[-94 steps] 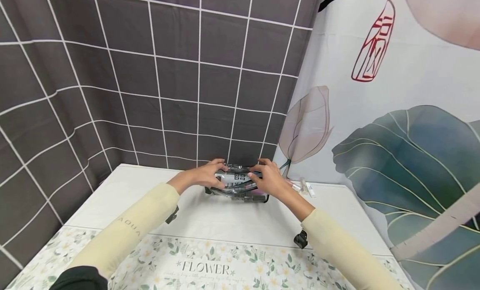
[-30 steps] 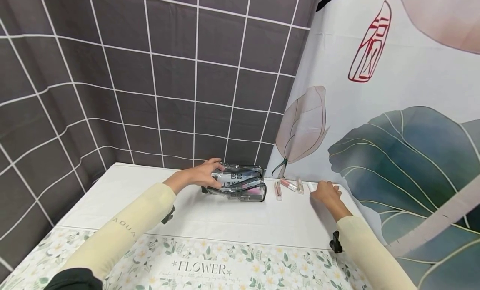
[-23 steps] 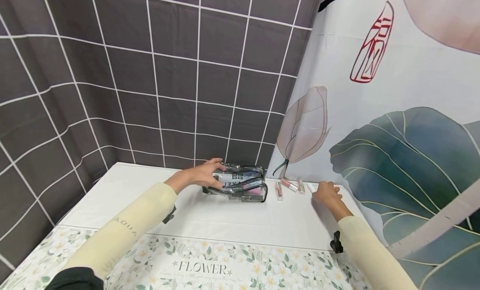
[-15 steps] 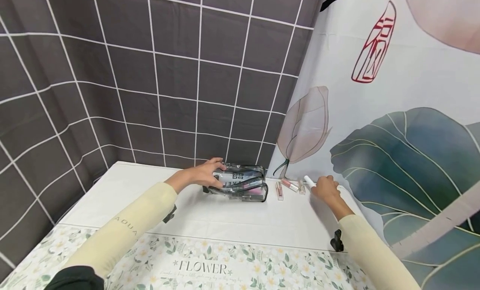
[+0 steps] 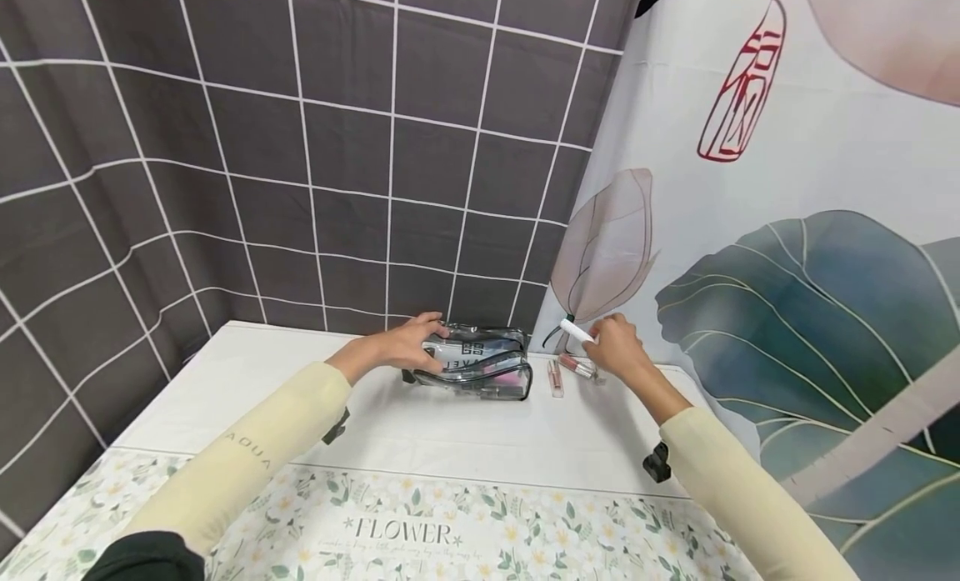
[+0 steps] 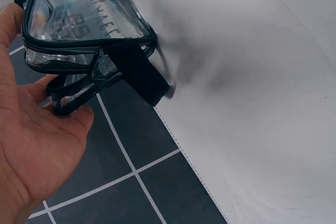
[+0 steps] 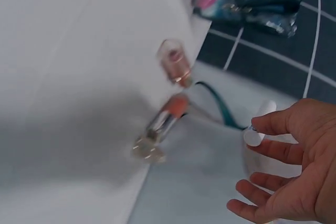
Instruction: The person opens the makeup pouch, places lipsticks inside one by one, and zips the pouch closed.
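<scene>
A clear cosmetic bag with black trim and printed lettering lies on the white table, pink and dark items showing through its plastic. My left hand grips its left end, and in the left wrist view the thumb and fingers are around the trimmed edge beside a black strap. Between thumb and index finger my right hand pinches a slim white tube, raised above the table. Below that hand lie a pinkish lip gloss tube and a second one; a small clear-ended item is beside them.
The white table meets a dark gridded curtain behind and a pale lotus-print cloth at the right. A floral mat marked FLOWER covers the near side.
My right hand let go of the bag earlier, reached right and took the white tube. It has since lifted the tube and moved left toward the bag. The left hand keeps its hold.
</scene>
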The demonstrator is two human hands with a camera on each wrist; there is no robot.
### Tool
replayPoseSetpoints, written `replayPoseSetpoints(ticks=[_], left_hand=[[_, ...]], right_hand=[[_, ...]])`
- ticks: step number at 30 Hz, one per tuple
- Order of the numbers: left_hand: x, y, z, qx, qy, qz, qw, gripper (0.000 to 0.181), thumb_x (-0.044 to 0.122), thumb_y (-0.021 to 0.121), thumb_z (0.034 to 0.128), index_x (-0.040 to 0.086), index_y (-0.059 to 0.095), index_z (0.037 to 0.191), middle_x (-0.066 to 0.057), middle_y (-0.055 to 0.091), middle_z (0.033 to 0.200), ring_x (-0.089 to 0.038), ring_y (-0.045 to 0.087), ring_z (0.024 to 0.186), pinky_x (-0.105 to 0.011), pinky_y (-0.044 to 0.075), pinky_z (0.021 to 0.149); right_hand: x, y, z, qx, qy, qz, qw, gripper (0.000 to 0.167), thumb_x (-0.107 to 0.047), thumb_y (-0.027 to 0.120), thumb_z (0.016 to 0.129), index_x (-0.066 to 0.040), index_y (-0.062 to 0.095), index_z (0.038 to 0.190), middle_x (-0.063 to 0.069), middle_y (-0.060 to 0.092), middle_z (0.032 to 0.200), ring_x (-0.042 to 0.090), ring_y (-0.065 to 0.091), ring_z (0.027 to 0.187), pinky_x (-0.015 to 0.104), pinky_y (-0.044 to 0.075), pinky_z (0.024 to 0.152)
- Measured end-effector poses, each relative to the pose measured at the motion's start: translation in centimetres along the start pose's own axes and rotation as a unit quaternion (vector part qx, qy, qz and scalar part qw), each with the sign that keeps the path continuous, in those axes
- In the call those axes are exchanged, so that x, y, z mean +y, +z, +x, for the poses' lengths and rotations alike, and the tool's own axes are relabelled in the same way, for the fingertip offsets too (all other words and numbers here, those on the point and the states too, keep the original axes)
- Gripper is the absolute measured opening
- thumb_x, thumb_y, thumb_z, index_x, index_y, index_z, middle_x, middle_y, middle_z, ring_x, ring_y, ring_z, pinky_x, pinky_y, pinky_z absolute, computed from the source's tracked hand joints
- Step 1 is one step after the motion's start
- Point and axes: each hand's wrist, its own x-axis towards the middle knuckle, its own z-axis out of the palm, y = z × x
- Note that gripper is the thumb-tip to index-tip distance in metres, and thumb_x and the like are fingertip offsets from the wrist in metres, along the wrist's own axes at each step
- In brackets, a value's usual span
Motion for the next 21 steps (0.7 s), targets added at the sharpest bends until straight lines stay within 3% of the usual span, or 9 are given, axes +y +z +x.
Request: replayPoseSetpoints(ticks=[3,11,21], left_hand=[[0.0,0.0,-0.2,-0.002,-0.001,-0.005,1.0000,0.081,0.031,0.077,0.0941,0.002,0.051,0.165,-0.022,0.011,0.190,-0.049,0.013,0.176,-0.069,0.028,0.139],[0.2,-0.3,-0.1,-0.004,-0.001,-0.004,1.0000,0.080,0.030,0.076,0.0936,0.002,0.052,0.165,-0.023,0.011,0.190,-0.050,0.013,0.176,-0.069,0.028,0.139],[0.1,0.0,-0.1,0.001,-0.001,-0.002,1.0000,0.081,0.031,0.077,0.0925,0.001,0.053,0.164,-0.023,0.012,0.190,-0.050,0.013,0.176,-0.069,0.028,0.139]], right_hand=[[-4.2,-2.3,-1.6,-0.014,0.001,0.012,0.9998,0.031,-0.014,0.073,0.101,0.011,0.077,0.118,0.041,0.061,0.147,0.064,0.061,0.131,0.075,0.057,0.100],[-7.4,-2.8,-1.5,0.004,-0.049,0.034,0.9982,0.029,-0.015,0.075,0.102,0.008,0.080,0.119,0.038,0.057,0.159,0.067,0.051,0.147,0.080,0.050,0.110],[-10.8,-2.5,-2.3,0.006,-0.120,0.046,0.9917,0.026,-0.016,0.076,0.104,0.004,0.080,0.120,0.036,0.059,0.158,0.062,0.054,0.148,0.081,0.040,0.123]])
